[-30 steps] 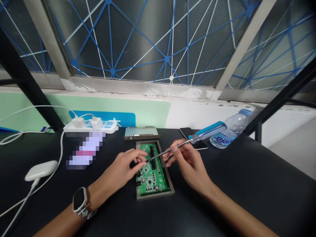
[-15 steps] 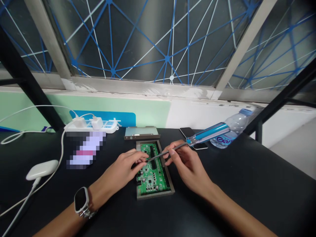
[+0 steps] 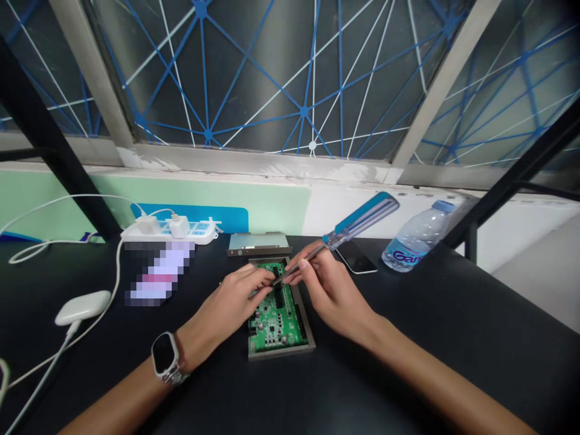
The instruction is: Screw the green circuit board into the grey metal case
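Observation:
A green circuit board (image 3: 283,326) lies in a shallow grey metal case (image 3: 281,353) on the black table. My right hand (image 3: 333,284) is closed around the shaft of a screwdriver (image 3: 360,222), whose clear-and-blue handle tilts up and to the right. The tip points down and left to the fingers of my left hand (image 3: 240,293), over the board's upper part. Thumb and fingers of that left hand are pinched together at the tip; what is between them, if anything, is too small to make out.
Behind the case lies a flat metal cover (image 3: 260,243). A phone (image 3: 357,258) and a water bottle (image 3: 417,237) are at the right. On the left are a power strip (image 3: 203,231) with plugs, white cables, a white charging case (image 3: 83,307) and a blurred-out item (image 3: 158,275).
The screwdriver's handle has swung up and left, so it stands steeper. Both hands have shifted slightly, with the tip and left fingers now further over the board.

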The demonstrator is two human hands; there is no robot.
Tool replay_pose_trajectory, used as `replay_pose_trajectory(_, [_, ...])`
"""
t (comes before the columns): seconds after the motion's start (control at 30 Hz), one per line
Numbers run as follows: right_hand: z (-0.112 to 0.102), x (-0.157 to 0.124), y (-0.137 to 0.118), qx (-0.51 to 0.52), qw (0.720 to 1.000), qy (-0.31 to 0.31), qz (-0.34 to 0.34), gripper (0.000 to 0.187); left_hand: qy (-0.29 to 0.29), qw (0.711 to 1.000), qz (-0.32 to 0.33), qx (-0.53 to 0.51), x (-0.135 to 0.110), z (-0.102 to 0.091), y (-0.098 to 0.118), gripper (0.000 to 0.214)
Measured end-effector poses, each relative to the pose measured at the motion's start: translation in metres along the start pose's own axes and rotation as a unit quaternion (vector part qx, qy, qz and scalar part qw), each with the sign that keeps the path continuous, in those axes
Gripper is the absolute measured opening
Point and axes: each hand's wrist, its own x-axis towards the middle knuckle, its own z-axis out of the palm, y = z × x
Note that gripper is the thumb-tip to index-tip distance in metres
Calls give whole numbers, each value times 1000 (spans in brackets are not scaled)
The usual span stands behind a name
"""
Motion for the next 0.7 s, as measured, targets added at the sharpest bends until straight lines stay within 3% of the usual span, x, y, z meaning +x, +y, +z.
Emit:
replay_pose_trajectory(0.2, [-13, 37, -11, -49, 998, -34, -16, 9, 17, 1000, 6, -4, 27, -5, 2, 11])
replay_pose_trajectory(0.33, [-19, 61, -9, -75, 996, -33, -27, 8, 31, 997, -15, -66, 52, -4, 1, 7])
replay_pose_trajectory(0.47, [-19, 72, 9, -96, 995, -26, -26, 9, 33, 996, -9, -87, 65, 9, -7, 5])
replay_pose_trajectory(0.7, [-11, 66, 44, -57, 997, -41, -21, 9, 78, 995, 2, -69, 62, 34, -27, 12])
